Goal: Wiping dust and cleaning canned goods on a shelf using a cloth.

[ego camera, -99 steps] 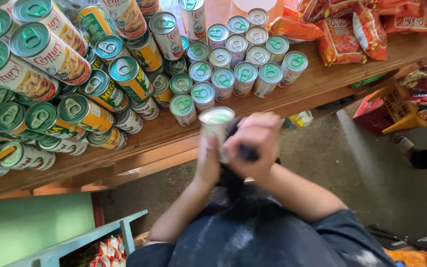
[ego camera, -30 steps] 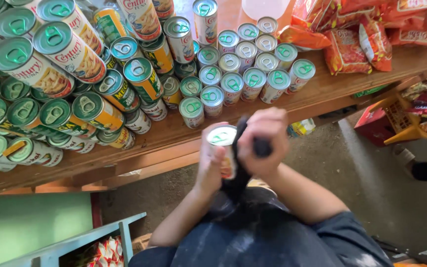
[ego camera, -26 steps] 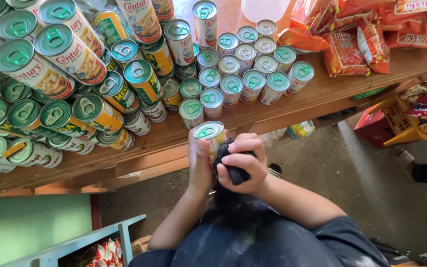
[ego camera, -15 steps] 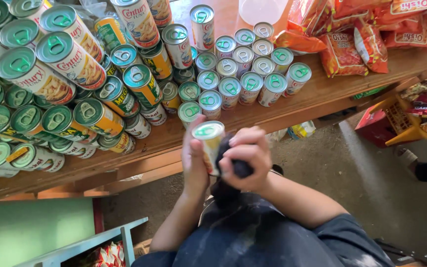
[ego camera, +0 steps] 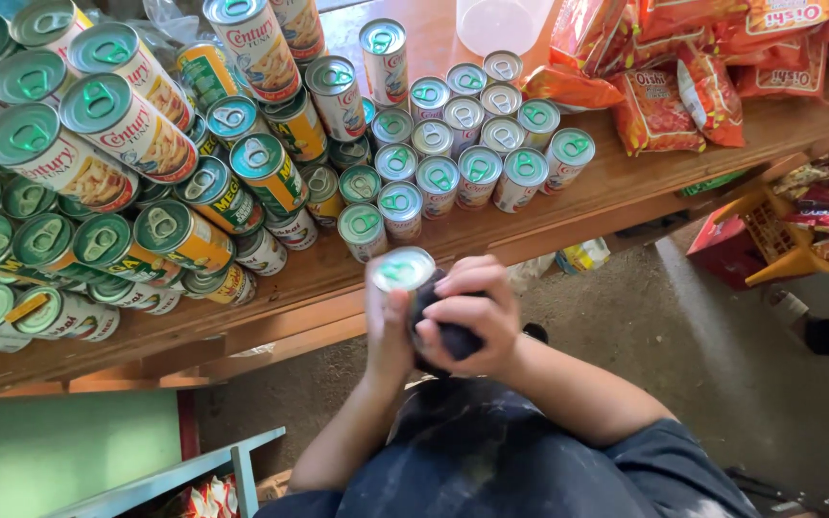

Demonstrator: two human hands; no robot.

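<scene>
My left hand (ego camera: 388, 331) grips a small tin can (ego camera: 401, 271) with a green-tinted pull-tab lid, held upright just in front of the wooden shelf (ego camera: 626, 182). My right hand (ego camera: 467, 312) presses a dark cloth (ego camera: 443, 331) against the can's side. Both hands meet below the front row of small cans (ego camera: 453, 158) on the shelf.
Larger cans (ego camera: 127, 115) lie stacked at the left of the shelf. Orange snack packets (ego camera: 683, 86) sit at the right, with a clear plastic tub (ego camera: 506, 21) behind. An orange crate of packets (ego camera: 779, 230) stands on the concrete floor at right. A blue crate (ego camera: 194, 475) is at lower left.
The can and both hands have dropped slightly and shifted; the right hand with the dark cloth has moved lower along the can's side.
</scene>
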